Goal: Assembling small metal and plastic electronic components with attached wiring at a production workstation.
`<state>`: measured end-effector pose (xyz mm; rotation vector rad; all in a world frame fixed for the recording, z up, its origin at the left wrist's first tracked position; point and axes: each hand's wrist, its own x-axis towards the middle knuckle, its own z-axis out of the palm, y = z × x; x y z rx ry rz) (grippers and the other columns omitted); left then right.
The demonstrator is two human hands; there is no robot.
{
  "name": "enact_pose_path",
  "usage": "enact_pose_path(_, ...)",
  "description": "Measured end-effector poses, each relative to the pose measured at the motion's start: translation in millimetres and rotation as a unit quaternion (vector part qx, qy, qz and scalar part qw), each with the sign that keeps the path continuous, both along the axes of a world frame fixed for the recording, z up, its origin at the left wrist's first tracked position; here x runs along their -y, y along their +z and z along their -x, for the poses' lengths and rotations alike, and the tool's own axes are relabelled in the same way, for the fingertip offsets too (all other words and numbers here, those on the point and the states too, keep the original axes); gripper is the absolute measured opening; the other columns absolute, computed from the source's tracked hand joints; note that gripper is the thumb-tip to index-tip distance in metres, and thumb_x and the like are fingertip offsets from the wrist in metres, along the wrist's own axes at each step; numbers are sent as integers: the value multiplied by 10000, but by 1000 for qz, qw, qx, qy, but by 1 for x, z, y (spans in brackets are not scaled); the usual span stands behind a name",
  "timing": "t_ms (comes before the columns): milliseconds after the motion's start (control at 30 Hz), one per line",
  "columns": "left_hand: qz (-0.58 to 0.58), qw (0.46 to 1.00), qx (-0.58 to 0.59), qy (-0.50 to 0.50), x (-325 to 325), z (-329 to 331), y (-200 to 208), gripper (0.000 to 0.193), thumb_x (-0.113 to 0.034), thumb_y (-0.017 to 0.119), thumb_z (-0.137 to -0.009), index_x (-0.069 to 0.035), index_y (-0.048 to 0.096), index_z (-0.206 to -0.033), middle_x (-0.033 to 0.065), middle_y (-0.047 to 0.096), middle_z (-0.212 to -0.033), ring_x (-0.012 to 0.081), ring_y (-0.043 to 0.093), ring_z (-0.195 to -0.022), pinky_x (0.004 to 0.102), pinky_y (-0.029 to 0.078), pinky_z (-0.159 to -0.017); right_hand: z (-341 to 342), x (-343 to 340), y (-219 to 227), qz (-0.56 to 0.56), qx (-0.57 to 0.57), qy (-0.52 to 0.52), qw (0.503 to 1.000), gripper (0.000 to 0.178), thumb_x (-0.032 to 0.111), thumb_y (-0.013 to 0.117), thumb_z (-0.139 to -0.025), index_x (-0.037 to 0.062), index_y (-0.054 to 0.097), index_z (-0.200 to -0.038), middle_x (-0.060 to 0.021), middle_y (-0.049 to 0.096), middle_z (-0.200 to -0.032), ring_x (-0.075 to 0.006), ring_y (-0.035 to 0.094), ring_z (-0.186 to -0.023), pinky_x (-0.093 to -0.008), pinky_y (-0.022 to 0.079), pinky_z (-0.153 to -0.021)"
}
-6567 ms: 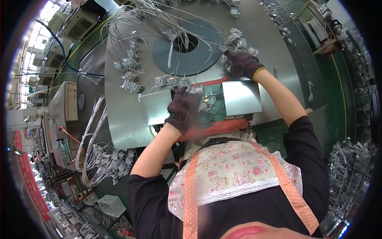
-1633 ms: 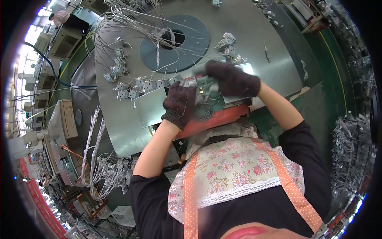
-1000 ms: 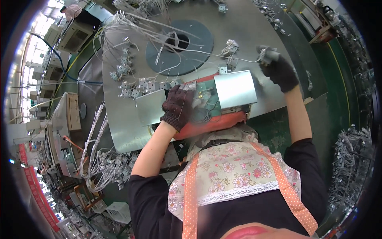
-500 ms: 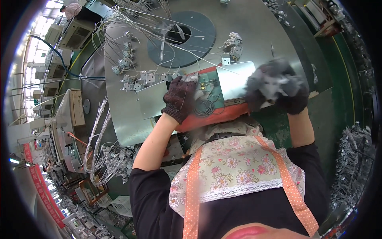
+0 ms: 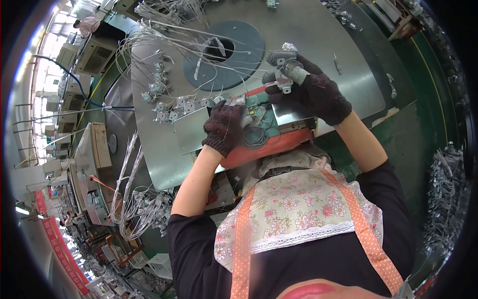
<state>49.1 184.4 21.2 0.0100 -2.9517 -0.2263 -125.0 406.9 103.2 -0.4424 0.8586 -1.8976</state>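
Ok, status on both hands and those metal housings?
Left gloved hand beside coiled grey wire, hold unclear. Right gloved hand at small metal housings, grip partly hidden. It covers part of the shiny metal plate.

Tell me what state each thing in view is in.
Left hand, gloved, fingers bent
Right hand, gloved, fingers bent at small metal parts
Thin grey wire, coiled
Round grey disc, lying flat
Pale cables, loose, spread partly across the disc
Metal boxes, clustered, wires attached
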Motion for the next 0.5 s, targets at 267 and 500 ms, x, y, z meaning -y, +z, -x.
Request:
enact_pose_path(267,21,1000,-2,-9,3,1,-3,558,-394,685,-914,-17,617,-1320,208,692,-1241,373,637,-1202,500,425,-1100,3,-12,-1,92,-31,32,995,646,236,692,-955,65,433,-1521,-125,610,-1270,-268,676,-1133,-469,573,-1022)
enact_pose_path(500,8,1000,14,3,-2,1,3,580,-405,691,-906,-17,615,-1331,215,686,-1256,388,633,-1207,506,430,-1091,1,-16,-2,38,-60,8,997,637,185,648,-931,104,429,-1524,-112,624,-1247,-238,711,-1040,-376,630,-832)
